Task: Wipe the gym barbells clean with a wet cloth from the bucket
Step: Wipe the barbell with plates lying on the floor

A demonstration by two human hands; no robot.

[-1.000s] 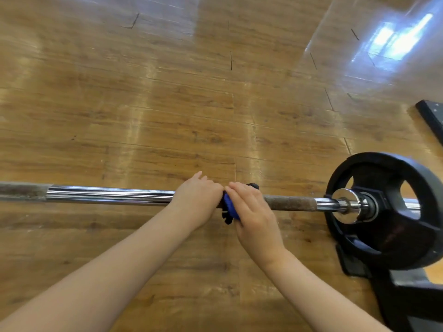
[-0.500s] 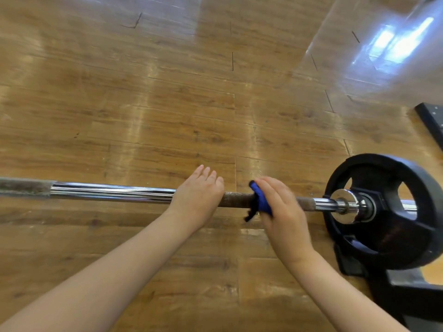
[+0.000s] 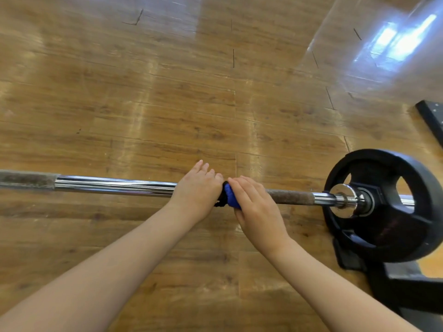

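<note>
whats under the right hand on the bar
A blue cloth shows under the right hand, wrapped on the barbell. The bar beneath is covered, and most of the cloth.

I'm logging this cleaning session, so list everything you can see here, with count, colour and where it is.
barbell bar: one, chrome with rusty brown grip sections, lying across the middle of the view
weight plate: one, black, on the bar's right end
cloth: one, blue, wrapped on the bar between the hands
rack base: one, black, lower right under the plate
black frame piece: one, right edge
wooden floor: brown planks, glossy
left hand: over the bar, beside the cloth
right hand: gripping the cloth
</note>
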